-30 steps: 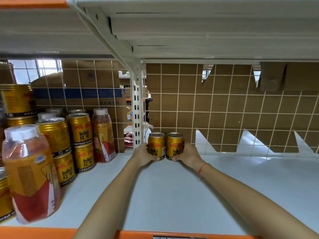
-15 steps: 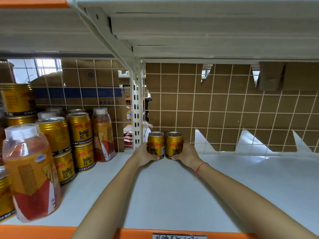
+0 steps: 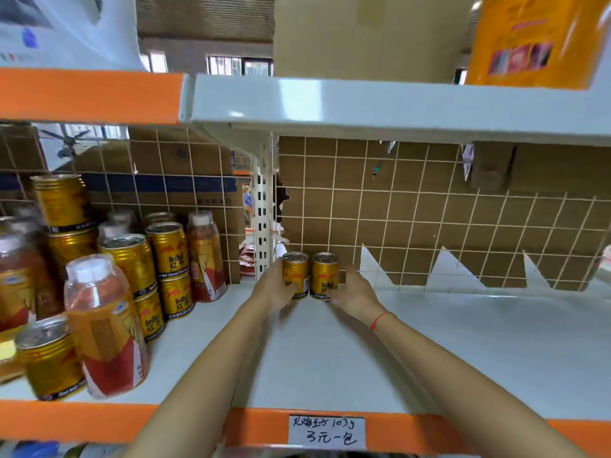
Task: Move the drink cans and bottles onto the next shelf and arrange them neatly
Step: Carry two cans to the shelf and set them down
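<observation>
Two gold Red Bull cans stand upright side by side at the back left corner of the right-hand white shelf (image 3: pixel 429 352), by the wire grid. My left hand (image 3: pixel 272 287) grips the left can (image 3: pixel 296 272). My right hand (image 3: pixel 355 289) grips the right can (image 3: pixel 324 276). The cans touch or nearly touch. On the left-hand shelf stand several more gold cans (image 3: pixel 168 249), some stacked two high, among several orange-and-red drink bottles (image 3: pixel 102 322) with white caps.
A perforated white upright post (image 3: pixel 263 213) divides the two shelves. Brown cardboard behind a wire grid (image 3: pixel 429 209) backs the shelf. Another shelf board (image 3: pixel 363 104) hangs close above. A handwritten price label (image 3: pixel 326 431) sits on the orange front rail.
The camera has pulled back and tilted up, so the upper shelf's front and the price label now show. Both hands stay on the two cans in the same spot.
</observation>
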Demonstrator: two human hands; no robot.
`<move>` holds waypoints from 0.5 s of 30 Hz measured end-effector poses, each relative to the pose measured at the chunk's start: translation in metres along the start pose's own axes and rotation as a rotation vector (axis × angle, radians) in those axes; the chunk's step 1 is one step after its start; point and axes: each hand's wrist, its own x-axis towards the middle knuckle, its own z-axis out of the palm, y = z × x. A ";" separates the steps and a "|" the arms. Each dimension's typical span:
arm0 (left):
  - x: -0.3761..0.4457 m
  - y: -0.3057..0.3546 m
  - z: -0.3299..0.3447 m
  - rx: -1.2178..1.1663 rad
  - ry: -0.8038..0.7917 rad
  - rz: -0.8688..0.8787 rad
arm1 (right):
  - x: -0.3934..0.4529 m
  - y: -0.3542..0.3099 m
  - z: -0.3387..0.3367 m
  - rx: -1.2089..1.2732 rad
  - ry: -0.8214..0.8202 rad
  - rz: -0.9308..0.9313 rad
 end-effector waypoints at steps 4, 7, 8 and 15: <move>-0.027 0.018 -0.015 -0.011 0.011 0.036 | -0.032 -0.022 -0.023 -0.065 -0.013 -0.043; -0.048 0.029 -0.030 0.002 -0.023 0.030 | -0.054 -0.038 -0.036 -0.084 -0.038 -0.059; -0.055 0.033 -0.035 0.006 -0.025 0.031 | -0.061 -0.043 -0.040 -0.098 -0.044 -0.060; -0.084 0.049 -0.065 0.248 0.038 0.019 | -0.089 -0.070 -0.051 -0.163 -0.062 -0.141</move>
